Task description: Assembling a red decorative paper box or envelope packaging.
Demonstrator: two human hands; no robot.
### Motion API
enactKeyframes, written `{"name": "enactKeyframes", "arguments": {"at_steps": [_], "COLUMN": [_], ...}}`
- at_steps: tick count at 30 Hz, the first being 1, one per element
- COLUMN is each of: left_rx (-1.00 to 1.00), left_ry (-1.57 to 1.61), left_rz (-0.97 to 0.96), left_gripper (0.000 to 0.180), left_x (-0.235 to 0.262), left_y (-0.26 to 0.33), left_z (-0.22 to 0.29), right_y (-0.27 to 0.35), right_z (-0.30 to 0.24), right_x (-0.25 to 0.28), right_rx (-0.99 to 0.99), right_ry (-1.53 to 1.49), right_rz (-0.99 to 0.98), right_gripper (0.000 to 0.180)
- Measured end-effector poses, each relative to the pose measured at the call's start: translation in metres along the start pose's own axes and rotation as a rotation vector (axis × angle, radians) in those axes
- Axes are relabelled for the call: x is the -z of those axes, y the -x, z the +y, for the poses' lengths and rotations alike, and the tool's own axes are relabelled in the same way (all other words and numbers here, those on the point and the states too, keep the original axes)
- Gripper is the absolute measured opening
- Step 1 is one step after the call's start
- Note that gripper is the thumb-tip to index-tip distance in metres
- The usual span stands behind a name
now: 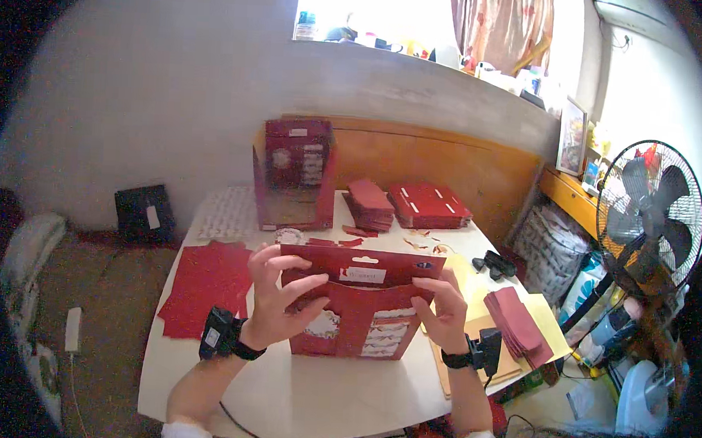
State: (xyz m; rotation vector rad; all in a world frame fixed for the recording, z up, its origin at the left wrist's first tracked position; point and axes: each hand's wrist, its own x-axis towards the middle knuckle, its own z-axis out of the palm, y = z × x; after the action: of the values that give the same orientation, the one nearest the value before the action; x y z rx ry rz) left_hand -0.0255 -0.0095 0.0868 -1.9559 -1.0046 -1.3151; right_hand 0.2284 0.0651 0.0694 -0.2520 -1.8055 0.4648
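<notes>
A dark red cardboard packaging sleeve stands upright over the table in front of me, with a hang slot, a white label and printed panels on its face. Its top shows a slightly gaping opening below the header. My left hand is at its upper left edge, fingers bent and somewhat apart over the front. On the upper right edge, my right hand grips with the thumb in front; some of its fingers are hidden behind the card. Both wrists wear black straps with small devices.
Flat red sheets lie left. Behind stand a clear-fronted box with a similar red package, folded red stacks and a banded red pile. Right are red cards on yellow sheets. A fan stands beyond; a cable crosses the table's front.
</notes>
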Motion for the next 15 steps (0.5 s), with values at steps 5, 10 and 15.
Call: {"name": "enactKeyframes", "arguments": {"at_steps": [5,10,15], "left_rx": [-0.007,0.128,0.07], "left_ry": [0.018,0.301,0.277], "left_rz": [0.003,-0.004,-0.034], "left_gripper": [0.042,0.043,0.045], "left_x": [0.001,-0.008,-0.007], "left_y": [-0.003,0.006,0.005], "left_z": [0.002,-0.006,-0.013], "right_y": [0.004,0.0,-0.007], "right_z": [0.001,-0.004,-0.01], "right_x": [0.002,0.007,0.015], "right_rx": [-0.087,-0.14,-0.122], "right_ry": [-0.045,0.018,0.132], "right_rz": [0.01,-0.051,-0.178], "right_gripper": [0.031,0.033,0.035]}}
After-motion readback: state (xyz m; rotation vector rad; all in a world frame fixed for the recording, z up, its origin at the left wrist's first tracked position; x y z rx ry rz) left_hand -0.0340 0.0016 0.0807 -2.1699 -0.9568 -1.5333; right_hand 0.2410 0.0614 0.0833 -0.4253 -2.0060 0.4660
